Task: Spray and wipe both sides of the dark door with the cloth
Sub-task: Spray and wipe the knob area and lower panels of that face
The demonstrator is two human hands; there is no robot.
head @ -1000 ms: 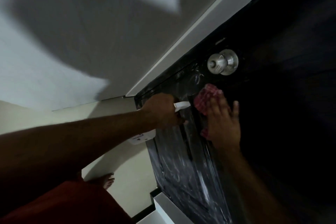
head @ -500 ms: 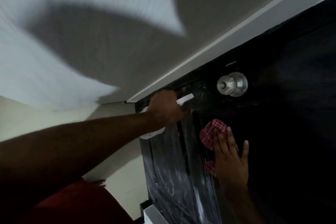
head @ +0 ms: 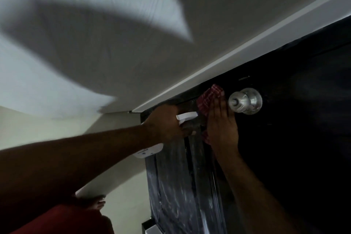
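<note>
Dark door (head: 296, 138) fills the view from about 1 o'clock down to 6 o'clock, with the white frame (head: 228, 59) along its edge and wet streaks on the lower panel (head: 180, 186). The right hand (head: 221, 125) lies flat on the door, fingers straight, and presses the red checked cloth (head: 208, 99) against the surface just at 9 o'clock of the metal knob (head: 245, 100). The left hand (head: 163, 125) has its fingers curled around the neck of the white spray bottle (head: 187, 116), and the nozzle points to 3 o'clock, almost touching the right hand. I think several things can go wrong here. If the trigger is squeezed now, the liquid would hit the hand and the cloth and not the door. No finger pinches the cloth, so a quick stroke may leave it behind or let it fall. The knuckles are very near the knob, and a stroke toward 3 o'clock could knock against it. Liquid running down the panel may reach the floor at 6 o'clock, where a bare foot (head: 98, 202) stands, and make it slippery. Spray could also mark the pale frame.
</note>
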